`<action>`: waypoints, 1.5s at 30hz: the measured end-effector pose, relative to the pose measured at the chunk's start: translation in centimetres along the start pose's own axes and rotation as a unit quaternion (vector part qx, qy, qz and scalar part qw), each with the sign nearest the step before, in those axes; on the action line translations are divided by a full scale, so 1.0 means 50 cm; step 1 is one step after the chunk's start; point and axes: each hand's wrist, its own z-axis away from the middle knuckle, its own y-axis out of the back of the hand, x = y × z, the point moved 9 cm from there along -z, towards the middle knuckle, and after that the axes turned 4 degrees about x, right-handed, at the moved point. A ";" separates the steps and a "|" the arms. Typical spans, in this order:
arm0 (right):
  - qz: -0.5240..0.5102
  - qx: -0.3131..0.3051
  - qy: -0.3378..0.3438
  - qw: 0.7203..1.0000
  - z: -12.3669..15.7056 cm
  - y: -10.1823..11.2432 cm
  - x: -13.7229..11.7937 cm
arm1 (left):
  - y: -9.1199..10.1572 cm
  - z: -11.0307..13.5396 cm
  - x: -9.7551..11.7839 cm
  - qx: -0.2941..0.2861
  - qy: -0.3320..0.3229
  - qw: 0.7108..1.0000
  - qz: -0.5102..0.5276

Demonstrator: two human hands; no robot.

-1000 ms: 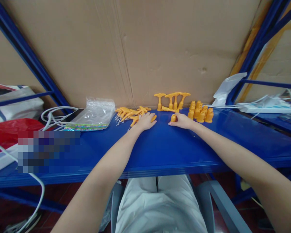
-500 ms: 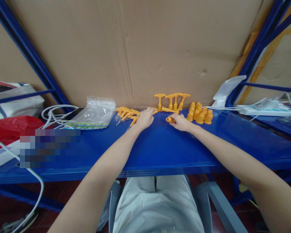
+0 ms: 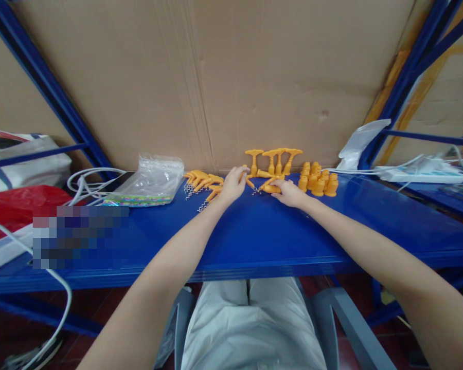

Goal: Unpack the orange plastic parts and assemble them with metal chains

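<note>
My left hand [image 3: 231, 186] is pinched on a small orange plastic piece with a short metal chain [image 3: 250, 184] hanging from it, just above the blue shelf [image 3: 254, 236]. My right hand [image 3: 288, 192] grips a small orange cap-like part [image 3: 270, 188] right beside that chain. Left of my left hand lies a heap of orange chained pieces [image 3: 204, 181]. Behind the hands stand orange T-shaped parts [image 3: 273, 159]. A cluster of small orange caps [image 3: 318, 182] stands right of my right hand.
A clear plastic bag [image 3: 150, 180] and white cables [image 3: 88, 182] lie at the left, with a red bag [image 3: 19, 205] beyond. A white power strip [image 3: 420, 172] and a white pouch [image 3: 360, 141] sit at the right. Cardboard [image 3: 224, 77] backs the shelf.
My left hand left the heap and moved right, lifting a chained orange piece. My right hand tipped the small orange cap over and shifted it toward the left hand.
</note>
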 end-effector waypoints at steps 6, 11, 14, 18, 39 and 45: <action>-0.009 -0.004 -0.002 1.000 0.001 0.001 0.000 | -0.037 0.031 -0.003 -0.167 0.024 0.977 -0.133; -0.001 -0.004 -0.018 1.000 0.002 0.008 0.002 | -0.034 0.044 0.012 -0.248 0.045 0.945 -0.206; -0.024 0.008 -0.029 0.999 0.002 0.011 0.008 | -0.016 0.035 0.028 -0.233 0.048 0.947 -0.214; -0.107 0.020 -0.003 0.994 0.000 0.008 0.005 | 0.001 0.026 0.045 -0.203 0.043 0.954 -0.218; -0.098 0.057 0.024 0.993 -0.001 0.046 0.012 | 0.037 0.016 0.012 -0.118 0.110 0.963 -0.218; -0.087 0.051 -0.005 0.995 0.001 0.046 0.012 | 0.044 0.018 0.011 -0.121 0.126 0.956 -0.235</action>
